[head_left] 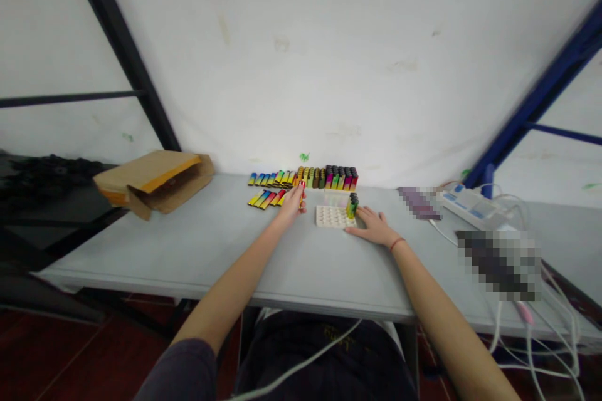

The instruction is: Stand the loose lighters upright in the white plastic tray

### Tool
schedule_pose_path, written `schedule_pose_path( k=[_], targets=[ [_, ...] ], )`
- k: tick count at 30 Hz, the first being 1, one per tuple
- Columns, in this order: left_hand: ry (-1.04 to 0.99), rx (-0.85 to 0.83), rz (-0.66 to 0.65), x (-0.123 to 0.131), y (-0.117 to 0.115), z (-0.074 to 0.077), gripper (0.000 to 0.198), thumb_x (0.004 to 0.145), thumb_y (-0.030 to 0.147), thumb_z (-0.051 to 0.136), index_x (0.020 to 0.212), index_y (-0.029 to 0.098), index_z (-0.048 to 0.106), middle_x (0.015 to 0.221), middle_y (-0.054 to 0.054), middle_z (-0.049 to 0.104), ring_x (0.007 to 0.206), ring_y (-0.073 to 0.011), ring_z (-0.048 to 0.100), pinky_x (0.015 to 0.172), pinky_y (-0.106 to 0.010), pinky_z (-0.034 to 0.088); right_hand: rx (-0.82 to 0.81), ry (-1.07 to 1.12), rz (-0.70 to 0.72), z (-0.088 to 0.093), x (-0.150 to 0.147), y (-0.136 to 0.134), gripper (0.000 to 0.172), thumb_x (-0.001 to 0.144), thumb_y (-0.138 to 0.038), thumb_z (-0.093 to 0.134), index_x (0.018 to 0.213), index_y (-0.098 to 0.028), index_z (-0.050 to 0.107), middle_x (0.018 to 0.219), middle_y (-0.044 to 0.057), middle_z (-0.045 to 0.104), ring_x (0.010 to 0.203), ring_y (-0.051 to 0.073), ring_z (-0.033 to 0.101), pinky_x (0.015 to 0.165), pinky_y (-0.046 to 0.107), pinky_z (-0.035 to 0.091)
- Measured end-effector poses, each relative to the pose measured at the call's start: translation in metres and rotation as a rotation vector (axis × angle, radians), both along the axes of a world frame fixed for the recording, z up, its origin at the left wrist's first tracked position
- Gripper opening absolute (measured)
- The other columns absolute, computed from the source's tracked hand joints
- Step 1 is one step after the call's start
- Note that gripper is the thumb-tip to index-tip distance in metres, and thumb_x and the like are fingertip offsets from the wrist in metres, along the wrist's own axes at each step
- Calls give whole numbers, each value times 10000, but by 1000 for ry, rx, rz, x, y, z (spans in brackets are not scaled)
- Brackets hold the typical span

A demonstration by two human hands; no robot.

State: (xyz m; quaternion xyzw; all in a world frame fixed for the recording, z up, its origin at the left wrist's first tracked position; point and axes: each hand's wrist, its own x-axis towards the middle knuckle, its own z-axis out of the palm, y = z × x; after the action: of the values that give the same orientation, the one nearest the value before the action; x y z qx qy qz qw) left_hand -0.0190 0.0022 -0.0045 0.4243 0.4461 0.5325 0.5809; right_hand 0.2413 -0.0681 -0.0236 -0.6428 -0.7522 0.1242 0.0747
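Note:
My left hand (pixel 292 202) is closed around a small red tube (pixel 302 186), held upright above the desk just left of the white tray. The white tray (pixel 329 217) has rows of round holes. A few green-yellow tubes with black tops (pixel 352 207) stand at its right end. My right hand (pixel 374 227) lies open, fingers spread, along the tray's right edge and close to those green tubes. Whether its fingertips touch them I cannot tell. Several multicoloured tubes (pixel 266 199) lie in rows by my left hand, partly hidden behind it.
Behind the tray, purple-red tubes (pixel 342 178) and yellow tubes (pixel 310 176) stand upright in blocks. An open brown cardboard box (pixel 155 178) sits at the left. On the right are a power strip (pixel 470 208), white cables and two blurred dark objects. A wall (pixel 305 75) closes off the back.

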Motion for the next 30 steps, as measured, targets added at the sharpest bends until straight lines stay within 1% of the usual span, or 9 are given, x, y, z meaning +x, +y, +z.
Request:
schedule_pose_path(
  k=[3, 7, 10, 13, 15, 19, 22, 26, 30],
  targets=[
    [-55, -16, -41, 0, -5, 2, 195, 922, 363, 637, 901, 217, 510, 778, 44, 571, 533, -56, 531, 504, -174, 445, 9, 1, -3, -2, 0, 1, 862, 895, -727, 507, 1568, -199, 397, 1659, 165, 336, 1551, 394, 232, 1206, 718, 148],
    [-88, -36, -95, 0, -7, 2, 200, 897, 339, 646, 941, 231, 483, 837, 27, 657, 592, -87, 612, 504, -177, 455, 17, 5, 8, -3, 1, 2, 849, 891, -733, 506, 1561, -221, 410, 1656, 154, 349, 1549, 397, 234, 1201, 725, 154],
    [-107, -93, -124, 1, -8, 4, 138, 921, 346, 572, 932, 218, 521, 717, 39, 599, 507, -86, 550, 453, -180, 408, 16, 7, 13, -3, 1, 2, 859, 888, -745, 501, 1561, -219, 410, 1654, 152, 355, 1547, 409, 234, 1197, 728, 157],
    [-159, -151, -180, 3, -9, 9, 287, 971, 429, 447, 915, 186, 589, 621, 47, 509, 449, -82, 476, 423, -189, 366, 4, 4, 7, -3, 1, 2, 856, 893, -733, 502, 1568, -217, 397, 1662, 151, 337, 1551, 399, 226, 1200, 723, 149],
    [-197, -172, -203, 3, -10, 12, 352, 978, 454, 408, 886, 177, 605, 609, 44, 497, 448, -84, 469, 433, -197, 375, -4, 6, 3, -2, 1, 2, 859, 893, -725, 504, 1570, -209, 391, 1669, 154, 321, 1556, 393, 216, 1202, 720, 146],
    [-273, -195, -209, 3, -12, 16, 278, 945, 429, 462, 854, 190, 571, 656, 34, 547, 492, -99, 517, 468, -217, 423, -14, 5, -1, -1, 1, 2, 858, 893, -718, 505, 1572, -206, 388, 1674, 159, 306, 1559, 391, 206, 1202, 720, 148],
    [-308, -197, -219, 1, -13, 17, 250, 923, 430, 470, 831, 206, 529, 663, 28, 555, 489, -108, 509, 440, -212, 386, -10, 1, -2, -1, 0, 2, 865, 893, -724, 507, 1575, -206, 385, 1672, 160, 310, 1556, 400, 212, 1201, 722, 150],
    [-316, -201, -286, -2, -13, 17, 261, 921, 386, 387, 763, 206, 492, 564, 51, 413, 422, -96, 388, 399, -187, 277, 0, -5, 3, -2, 0, 2, 855, 895, -737, 503, 1577, -233, 387, 1667, 141, 330, 1554, 403, 217, 1201, 721, 154],
    [-267, -197, -314, -2, -10, 16, 257, 899, 320, 365, 714, 191, 488, 544, 59, 346, 410, -84, 323, 393, -175, 245, -1, -5, -9, -2, 1, 2, 871, 888, -764, 497, 1572, -233, 400, 1670, 144, 324, 1554, 402, 216, 1210, 708, 151]
  ],
)
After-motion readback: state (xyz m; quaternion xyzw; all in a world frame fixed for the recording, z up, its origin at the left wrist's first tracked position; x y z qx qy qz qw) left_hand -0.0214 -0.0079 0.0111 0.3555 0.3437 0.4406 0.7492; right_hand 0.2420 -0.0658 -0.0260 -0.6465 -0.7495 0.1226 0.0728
